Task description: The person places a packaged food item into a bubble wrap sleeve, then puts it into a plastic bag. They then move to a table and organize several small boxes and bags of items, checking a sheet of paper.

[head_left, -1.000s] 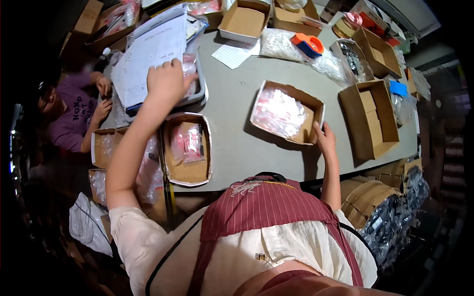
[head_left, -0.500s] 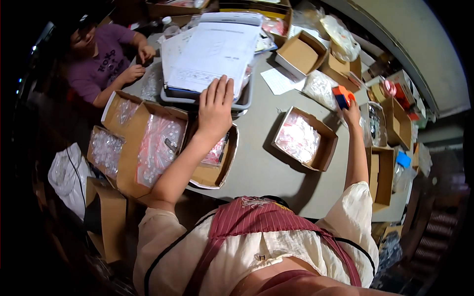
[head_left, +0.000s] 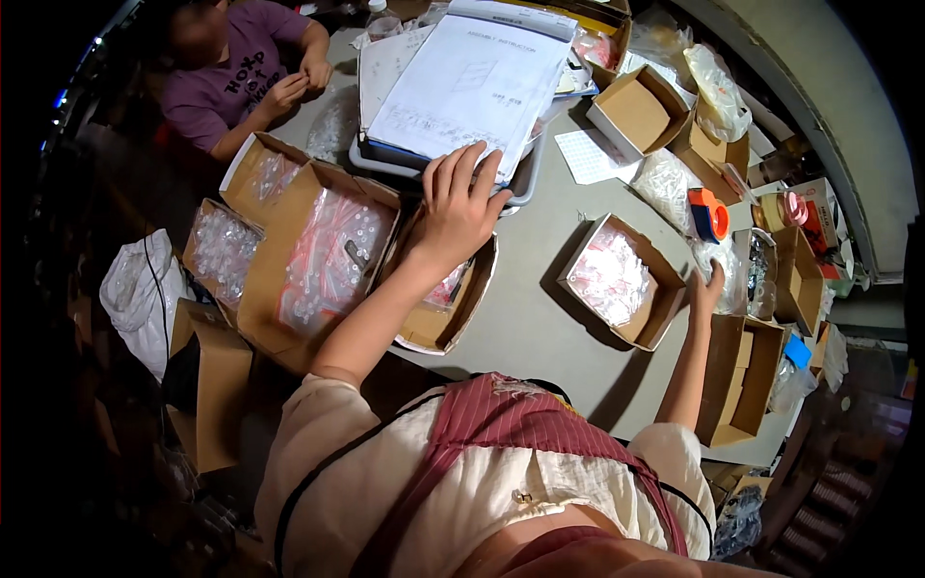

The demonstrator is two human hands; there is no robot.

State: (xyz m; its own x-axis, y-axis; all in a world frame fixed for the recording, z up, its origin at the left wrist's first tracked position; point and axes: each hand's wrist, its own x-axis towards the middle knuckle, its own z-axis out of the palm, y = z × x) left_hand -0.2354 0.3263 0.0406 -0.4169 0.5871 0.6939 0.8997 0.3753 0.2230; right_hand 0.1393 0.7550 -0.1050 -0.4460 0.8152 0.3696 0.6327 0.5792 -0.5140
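My left hand [head_left: 461, 205] lies with spread fingers on the lower edge of a stack of printed sheets [head_left: 462, 96]. Those sheets rest on a grey plastic tray [head_left: 525, 183]. My right hand [head_left: 708, 292] is over the table beside a small cardboard box [head_left: 665, 328] of clear bags with red edges [head_left: 609, 275]. Its fingers are apart and I see nothing in them. Just beyond that hand stands an orange and blue tape dispenser [head_left: 710, 214], not touched by it. Under my left forearm, an open carton [head_left: 434, 332] is partly hidden.
Left of my forearm, a larger carton [head_left: 260, 275] holds bagged small parts [head_left: 342, 255]. Several cardboard boxes [head_left: 742, 385] line the table's right side. A bag of white pieces [head_left: 665, 183] lies near the dispenser. Across the table at left sits a person in a purple shirt [head_left: 236, 82].
My right hand has come off the tape dispenser and back toward me. My left hand stays at the sheets' lower edge. The whole view has shifted, so the table appears farther right.
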